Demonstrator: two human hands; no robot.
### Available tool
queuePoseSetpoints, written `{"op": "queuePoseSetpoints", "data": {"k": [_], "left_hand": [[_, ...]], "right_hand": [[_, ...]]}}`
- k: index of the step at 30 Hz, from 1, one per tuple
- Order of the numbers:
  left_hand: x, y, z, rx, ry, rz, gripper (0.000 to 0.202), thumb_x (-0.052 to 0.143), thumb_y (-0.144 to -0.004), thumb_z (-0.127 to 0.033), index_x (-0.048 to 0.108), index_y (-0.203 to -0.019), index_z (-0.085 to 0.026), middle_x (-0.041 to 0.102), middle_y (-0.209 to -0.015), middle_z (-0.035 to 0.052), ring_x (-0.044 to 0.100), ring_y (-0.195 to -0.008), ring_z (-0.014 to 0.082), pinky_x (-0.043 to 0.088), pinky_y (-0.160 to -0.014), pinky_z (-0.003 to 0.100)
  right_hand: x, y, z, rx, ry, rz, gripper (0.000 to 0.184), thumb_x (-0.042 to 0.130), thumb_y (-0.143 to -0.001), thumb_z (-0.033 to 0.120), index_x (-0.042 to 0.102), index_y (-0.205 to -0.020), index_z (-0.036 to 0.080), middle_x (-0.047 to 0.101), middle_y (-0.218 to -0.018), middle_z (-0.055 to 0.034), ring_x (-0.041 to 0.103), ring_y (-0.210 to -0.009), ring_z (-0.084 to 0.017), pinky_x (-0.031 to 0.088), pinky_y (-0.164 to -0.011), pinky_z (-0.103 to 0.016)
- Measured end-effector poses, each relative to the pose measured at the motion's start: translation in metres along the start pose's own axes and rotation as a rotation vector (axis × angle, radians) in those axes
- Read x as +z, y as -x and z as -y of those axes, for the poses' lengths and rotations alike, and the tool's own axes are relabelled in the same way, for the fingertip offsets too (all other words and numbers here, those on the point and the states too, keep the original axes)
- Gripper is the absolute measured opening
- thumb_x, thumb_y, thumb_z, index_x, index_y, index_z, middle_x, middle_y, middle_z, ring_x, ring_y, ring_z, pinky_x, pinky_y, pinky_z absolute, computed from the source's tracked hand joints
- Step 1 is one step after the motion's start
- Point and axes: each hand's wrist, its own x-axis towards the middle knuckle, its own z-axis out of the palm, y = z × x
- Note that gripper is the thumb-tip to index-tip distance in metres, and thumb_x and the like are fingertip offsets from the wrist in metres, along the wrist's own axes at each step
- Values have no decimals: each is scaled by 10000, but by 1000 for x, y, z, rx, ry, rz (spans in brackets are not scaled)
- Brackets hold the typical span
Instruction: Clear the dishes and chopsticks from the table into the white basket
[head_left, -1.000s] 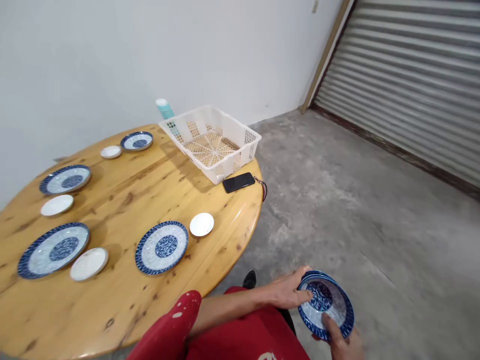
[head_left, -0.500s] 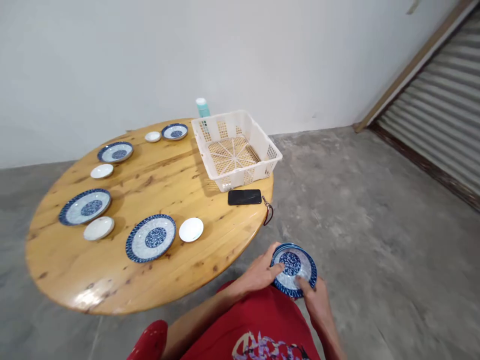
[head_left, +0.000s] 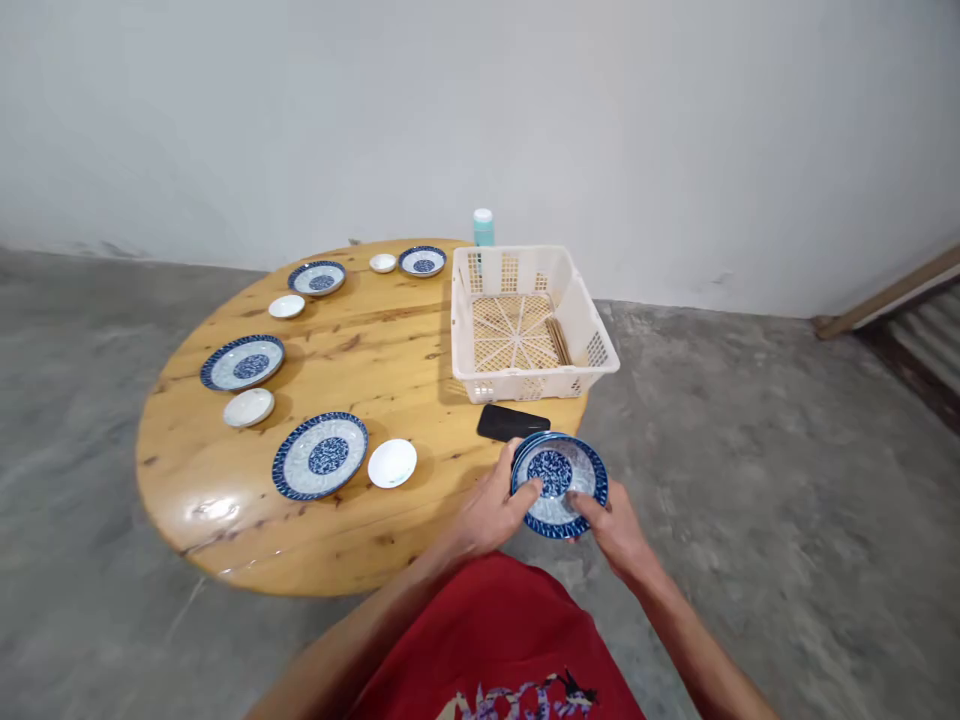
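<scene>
Both my hands grip a small stack of blue-patterned bowls just off the near right edge of the round wooden table. My left hand clasps the stack's left rim, thumb on top. My right hand clasps its lower right rim. On the table lie several blue-rimmed plates, the nearest plate with a small white saucer beside it. A black phone lies right behind the bowls.
A white plastic basket stands at the table's right edge, with a teal bottle behind it. More plates and white saucers ring the table's left and far side. Concrete floor lies all round; a white wall is behind.
The view has swung left and back, bringing the whole table into sight. My hands have carried the bowls up and toward the table's right edge, near the phone.
</scene>
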Motion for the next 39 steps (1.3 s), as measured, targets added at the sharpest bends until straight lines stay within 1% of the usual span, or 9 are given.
{"op": "queuePoseSetpoints", "data": {"k": [4, 8, 11, 14, 18, 22, 29, 32, 39], "left_hand": [[-37, -32, -30, 103, 12, -42, 545, 479, -881, -423, 370, -1385, -245, 619, -1210, 57, 591, -1048, 239, 423, -972, 386], [-63, -70, -55, 183, 84, -86, 511, 517, -854, -383, 433, -1330, -216, 639, -1136, 75, 590, -1005, 254, 434, -949, 406], [-76, -107, -67, 206, 129, -110, 494, 543, -837, -375, 465, -1296, -208, 644, -1095, 87, 587, -977, 267, 434, -937, 433], [-85, -152, -70, 171, 233, -129, 490, 578, -811, -362, 484, -1265, -201, 652, -1037, 93, 595, -928, 262, 465, -887, 421], [-91, -218, -60, 70, 385, -124, 430, 541, -822, -335, 496, -1214, -165, 648, -1020, 116, 611, -852, 228, 517, -754, 349], [-95, -283, -40, -54, 437, -177, 357, 491, -827, -296, 524, -1154, -157, 647, -1040, 128, 622, -819, 217, 526, -635, 308], [-105, -386, 4, -381, 557, -356, 372, 519, -804, -273, 526, -1168, -193, 660, -1022, 115, 650, -818, 227, 546, -661, 352], [-112, -421, 19, -467, 617, -421, 353, 540, -794, -257, 541, -1138, -179, 671, -954, 110, 658, -772, 224, 548, -685, 381], [-132, -476, 46, -489, 713, -512, 391, 518, -818, -250, 506, -1203, -186, 683, -958, 102, 673, -745, 202, 558, -703, 376]], "right_hand": [[6, -41, 38, -138, 65, -1, 228, 616, -718, 301, 623, -876, 138, 641, -647, -15, 542, -481, -145, 467, -426, -243], [2, -81, 73, -236, 161, -64, 241, 631, -701, 292, 648, -875, 126, 683, -747, -49, 585, -598, -161, 488, -514, -241], [0, -115, 100, -240, 156, -63, 196, 640, -682, 275, 644, -802, 121, 672, -719, -53, 572, -579, -154, 484, -487, -239], [0, -156, 123, -171, 128, -33, 201, 648, -652, 247, 639, -809, 121, 672, -704, -53, 567, -533, -152, 476, -432, -240], [2, -229, 136, -24, 129, 43, 180, 626, -637, 196, 637, -788, 98, 671, -658, -74, 611, -516, -189, 492, -410, -262], [6, -310, 130, 119, 122, 147, 111, 586, -639, 141, 603, -736, 89, 651, -577, -89, 614, -469, -194, 498, -391, -261], [24, -433, 105, 281, 118, 211, 120, 551, -677, 82, 555, -794, 108, 629, -536, -58, 601, -436, -167, 501, -386, -241], [37, -474, 97, 314, 113, 206, 128, 546, -694, 56, 546, -811, 110, 617, -519, -42, 603, -440, -161, 502, -394, -234], [69, -541, 89, 315, 98, 214, 149, 502, -711, 34, 560, -841, 77, 609, -502, -54, 599, -428, -171, 508, -395, -248]]}}
